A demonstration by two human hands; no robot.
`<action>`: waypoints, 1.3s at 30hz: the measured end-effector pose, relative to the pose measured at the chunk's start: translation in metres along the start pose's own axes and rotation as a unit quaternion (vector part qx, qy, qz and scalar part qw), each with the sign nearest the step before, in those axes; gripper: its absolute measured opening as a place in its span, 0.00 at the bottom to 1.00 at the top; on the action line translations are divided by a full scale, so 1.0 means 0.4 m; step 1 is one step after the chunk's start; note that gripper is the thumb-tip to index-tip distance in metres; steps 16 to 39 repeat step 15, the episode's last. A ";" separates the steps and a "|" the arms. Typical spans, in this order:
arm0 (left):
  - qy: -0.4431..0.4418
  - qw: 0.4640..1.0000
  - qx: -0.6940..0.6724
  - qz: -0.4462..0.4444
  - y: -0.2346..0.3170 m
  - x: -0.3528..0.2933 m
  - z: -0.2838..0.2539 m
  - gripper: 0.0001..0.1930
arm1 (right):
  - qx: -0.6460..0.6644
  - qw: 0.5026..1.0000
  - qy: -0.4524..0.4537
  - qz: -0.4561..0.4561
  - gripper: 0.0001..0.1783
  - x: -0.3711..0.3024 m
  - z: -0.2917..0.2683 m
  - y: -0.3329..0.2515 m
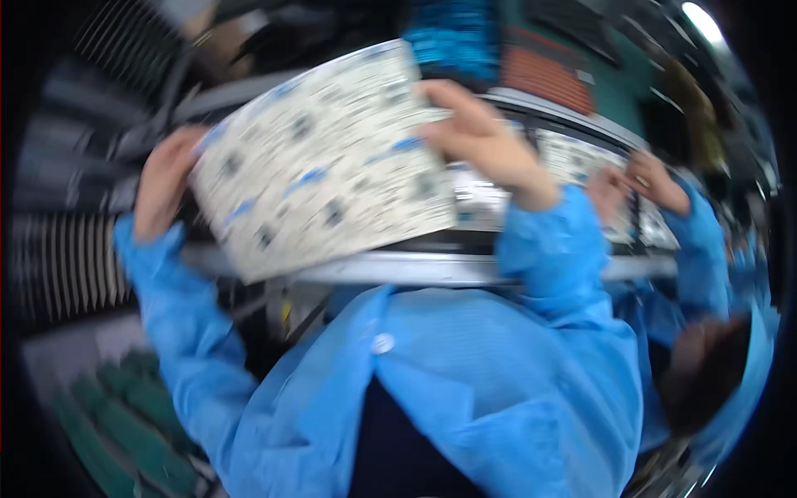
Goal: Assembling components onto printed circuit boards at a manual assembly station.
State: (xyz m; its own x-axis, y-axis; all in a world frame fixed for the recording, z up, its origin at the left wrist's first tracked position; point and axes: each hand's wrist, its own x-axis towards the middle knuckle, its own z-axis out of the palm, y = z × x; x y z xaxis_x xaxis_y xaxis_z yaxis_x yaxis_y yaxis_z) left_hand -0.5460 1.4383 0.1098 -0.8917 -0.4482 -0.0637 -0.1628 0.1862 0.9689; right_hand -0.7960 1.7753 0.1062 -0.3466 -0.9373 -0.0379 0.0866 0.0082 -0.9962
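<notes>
A large white circuit board panel (324, 170), with blue parts and dark square chips on it, is held up tilted in front of me, over the workbench rail. At its left edge my left hand (168, 174) is closed on the board, with the fingertips partly hidden. My right hand (481, 137) pinches the upper right edge between thumb and fingers. Motion smears the board, so its small parts cannot be made out.
A metal rail (398, 268) runs along the bench's near side. To the right, a co-worker's hands (635, 183) work over another white board (573, 153). Behind stand a blue bin (452, 37) and an orange-red ribbed stack (544, 79). Slotted racks (70, 266) are at the left.
</notes>
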 end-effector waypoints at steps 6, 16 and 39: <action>0.128 0.990 0.061 -0.019 -0.047 0.115 -0.129 0.14 | -0.089 0.994 0.037 -0.054 0.36 0.106 0.040 0.019; 0.212 0.971 0.102 0.050 -0.032 0.224 -0.095 0.07 | -0.091 0.991 0.086 -0.037 0.39 0.204 0.125 0.110; 0.212 0.971 0.102 0.050 -0.032 0.224 -0.095 0.07 | -0.091 0.991 0.086 -0.037 0.39 0.204 0.125 0.110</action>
